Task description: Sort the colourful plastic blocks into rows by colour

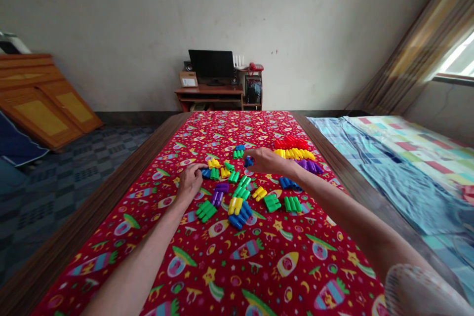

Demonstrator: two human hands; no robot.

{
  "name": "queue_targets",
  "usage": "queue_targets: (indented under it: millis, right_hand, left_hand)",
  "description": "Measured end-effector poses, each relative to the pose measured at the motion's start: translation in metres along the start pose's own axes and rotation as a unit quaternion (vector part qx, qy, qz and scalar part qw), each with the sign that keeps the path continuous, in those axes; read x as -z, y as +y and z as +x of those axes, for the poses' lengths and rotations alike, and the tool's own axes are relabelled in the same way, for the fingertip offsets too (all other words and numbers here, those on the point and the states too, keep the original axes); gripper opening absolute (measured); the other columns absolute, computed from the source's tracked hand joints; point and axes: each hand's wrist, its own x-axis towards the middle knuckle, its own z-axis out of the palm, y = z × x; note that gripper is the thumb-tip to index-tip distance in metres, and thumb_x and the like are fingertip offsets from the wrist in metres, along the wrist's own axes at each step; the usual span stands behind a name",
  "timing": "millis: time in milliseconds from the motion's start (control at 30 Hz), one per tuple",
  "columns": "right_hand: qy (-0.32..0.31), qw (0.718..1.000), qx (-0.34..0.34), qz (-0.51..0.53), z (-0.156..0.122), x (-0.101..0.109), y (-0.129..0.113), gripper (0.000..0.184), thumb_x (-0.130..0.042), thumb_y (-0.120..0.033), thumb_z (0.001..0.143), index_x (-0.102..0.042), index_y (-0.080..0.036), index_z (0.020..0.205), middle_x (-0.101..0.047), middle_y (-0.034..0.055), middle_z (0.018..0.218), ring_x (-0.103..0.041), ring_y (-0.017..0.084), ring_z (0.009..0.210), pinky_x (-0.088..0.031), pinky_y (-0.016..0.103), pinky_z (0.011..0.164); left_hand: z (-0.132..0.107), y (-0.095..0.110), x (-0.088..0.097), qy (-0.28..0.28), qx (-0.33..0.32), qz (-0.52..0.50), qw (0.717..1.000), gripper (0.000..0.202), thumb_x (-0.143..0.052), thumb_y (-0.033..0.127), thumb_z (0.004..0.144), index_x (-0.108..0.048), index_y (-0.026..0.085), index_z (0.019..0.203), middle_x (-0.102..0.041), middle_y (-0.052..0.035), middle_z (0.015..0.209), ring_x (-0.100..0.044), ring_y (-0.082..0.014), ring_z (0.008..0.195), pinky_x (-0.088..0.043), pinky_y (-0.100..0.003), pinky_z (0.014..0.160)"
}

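My right hand point(264, 160) is over the middle of the cloth, fingers bent down and pinched on a blue plastic block point(248, 162) made of joined tubes. Beside the left edge of the block pile rests my left hand point(190, 180), its fingers loosely spread and the fingertips against or just by another blue block point(206, 173). Green blocks point(242, 187), yellow blocks point(235, 205) and purple blocks point(217, 199) lie scattered between and below the hands. Past my right wrist are a red row point(291, 142), a yellow row point(295, 154) and a partly hidden purple row point(310, 166).
A red patterned cloth point(252, 276) covers most of the wooden table point(48, 256). A bed point(400, 177) adjoins on the right. Beyond the far end stands a desk point(209, 90) with a monitor point(211, 65). A wooden cabinet point(44, 103) is at the left.
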Motion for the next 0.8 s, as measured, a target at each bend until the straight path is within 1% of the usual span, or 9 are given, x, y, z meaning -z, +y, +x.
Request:
queue_targets:
  millis: [100,167,233,333,400,467,600,700,800]
  right_hand:
    - [-0.050,0.997,-0.017,-0.047,-0.007,-0.004,-0.008,0.040,-0.060,-0.026,0.087,-0.058,-0.019,0.127,-0.069,0.0095,0.105,-0.062,0.018,0.090,-0.040,0.024,0.068]
    - [-0.056,0.996,-0.029,-0.063,-0.017,-0.004,-0.013,0.036,-0.057,-0.029,0.091,-0.059,-0.018,0.125,-0.069,0.0104,0.107,-0.063,0.018,0.092,-0.041,0.024,0.068]
    - [-0.059,0.993,-0.057,-0.084,-0.033,-0.001,-0.020,0.028,-0.050,-0.033,0.095,-0.065,-0.016,0.113,-0.071,0.0116,0.097,-0.064,0.018,0.084,-0.040,0.025,0.065]
    - [-0.080,0.981,-0.116,-0.131,-0.068,-0.003,-0.034,0.038,-0.042,-0.039,0.099,-0.070,-0.014,0.091,-0.070,0.0146,0.082,-0.065,0.021,0.073,-0.040,0.029,0.061]
    - [-0.092,0.979,-0.116,-0.141,-0.090,-0.012,-0.045,0.040,-0.045,-0.044,0.097,-0.071,-0.016,0.084,-0.069,0.0151,0.079,-0.065,0.024,0.072,-0.042,0.033,0.061]
    - [-0.090,0.985,-0.078,-0.128,-0.106,-0.024,-0.055,0.033,-0.050,-0.041,0.094,-0.070,-0.019,0.082,-0.069,0.0141,0.078,-0.064,0.025,0.072,-0.045,0.036,0.063]
    - [-0.027,0.996,0.010,-0.086,-0.121,-0.041,-0.064,0.014,-0.055,-0.021,0.090,-0.069,-0.024,0.090,-0.068,0.0107,0.089,-0.062,0.025,0.083,-0.049,0.038,0.071]
    - [0.036,0.999,0.029,-0.026,-0.130,-0.034,-0.057,0.016,-0.057,-0.026,0.089,-0.064,-0.022,0.103,-0.068,0.0098,0.095,-0.061,0.025,0.091,-0.052,0.038,0.077]
    - [0.082,0.996,0.017,0.026,-0.148,-0.024,-0.037,0.024,-0.059,-0.025,0.088,-0.059,-0.020,0.112,-0.066,0.0115,0.105,-0.060,0.025,0.101,-0.053,0.039,0.082]
  left_hand:
    - [0.000,0.000,0.001,0.000,-0.006,0.002,1.000,0.038,-0.036,0.018,0.076,-0.072,0.019,0.090,-0.073,-0.0073,0.102,-0.067,-0.0222,0.095,-0.050,-0.035,0.092]
    - [-0.001,0.000,0.001,-0.001,-0.007,0.002,1.000,0.038,-0.036,0.019,0.076,-0.072,0.019,0.089,-0.073,-0.0076,0.101,-0.067,-0.0224,0.095,-0.051,-0.035,0.091]
    - [-0.001,-0.001,0.001,0.001,-0.004,0.003,1.000,0.037,-0.036,0.020,0.076,-0.072,0.020,0.088,-0.073,-0.0071,0.100,-0.067,-0.0223,0.095,-0.051,-0.035,0.090]
    - [0.000,-0.001,0.000,0.006,-0.006,0.001,1.000,0.036,-0.037,0.019,0.076,-0.071,0.021,0.086,-0.074,-0.0063,0.099,-0.067,-0.0219,0.094,-0.052,-0.034,0.089]
    - [0.001,0.000,0.000,0.004,-0.008,-0.001,1.000,0.035,-0.037,0.019,0.075,-0.071,0.021,0.086,-0.074,-0.0062,0.099,-0.067,-0.0216,0.094,-0.052,-0.033,0.089]
    - [0.001,0.001,0.000,-0.001,-0.007,-0.002,1.000,0.035,-0.038,0.019,0.075,-0.071,0.020,0.087,-0.074,-0.0070,0.099,-0.067,-0.0219,0.094,-0.051,-0.033,0.089]
    - [-0.001,0.003,0.003,-0.007,0.000,0.002,1.000,0.037,-0.037,0.019,0.075,-0.071,0.018,0.088,-0.073,-0.0091,0.101,-0.067,-0.0234,0.096,-0.051,-0.035,0.090]
    - [-0.002,0.003,0.004,-0.006,0.000,0.007,1.000,0.037,-0.036,0.020,0.076,-0.071,0.019,0.090,-0.073,-0.0085,0.102,-0.067,-0.0235,0.096,-0.051,-0.035,0.090]
    - [-0.002,0.001,0.003,-0.009,0.007,0.015,1.000,0.038,-0.037,0.020,0.076,-0.071,0.019,0.091,-0.073,-0.0083,0.103,-0.067,-0.0241,0.096,-0.051,-0.036,0.089]
